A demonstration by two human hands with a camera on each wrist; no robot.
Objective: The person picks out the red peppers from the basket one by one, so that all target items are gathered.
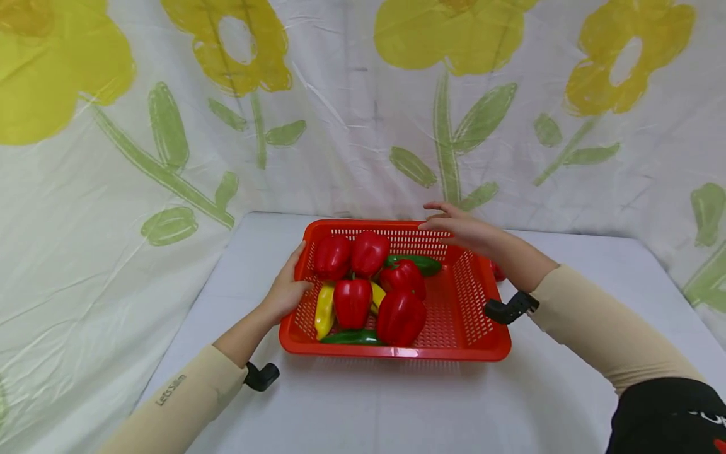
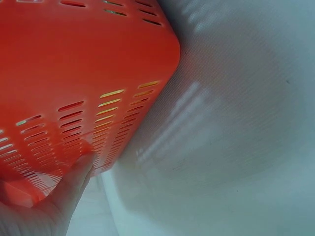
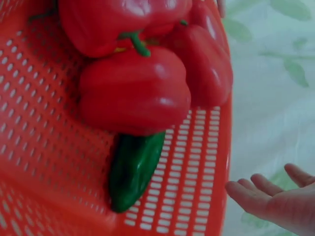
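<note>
A red plastic basket [image 1: 454,353] with slotted walls holds several red bell peppers [image 1: 353,304], yellow peppers [image 1: 324,310] and green peppers [image 1: 351,337]. My left hand [image 1: 286,290] grips its left rim, thumb over the edge and fingers along the outer wall; the left wrist view shows part of that hand [image 2: 61,196] against the slots. Over the back right corner, my right hand [image 1: 456,228] has loosely extended fingers and holds nothing. In the right wrist view, its fingertips come right at the rim, near a dark green pepper [image 3: 135,172] under a bell pepper.
The basket stands on a table covered in white cloth [image 1: 363,403]. Just outside its right wall, a red item [image 1: 498,271] shows partly behind the right forearm. A white curtain [image 1: 340,126] with painted yellow flowers hangs behind the table.
</note>
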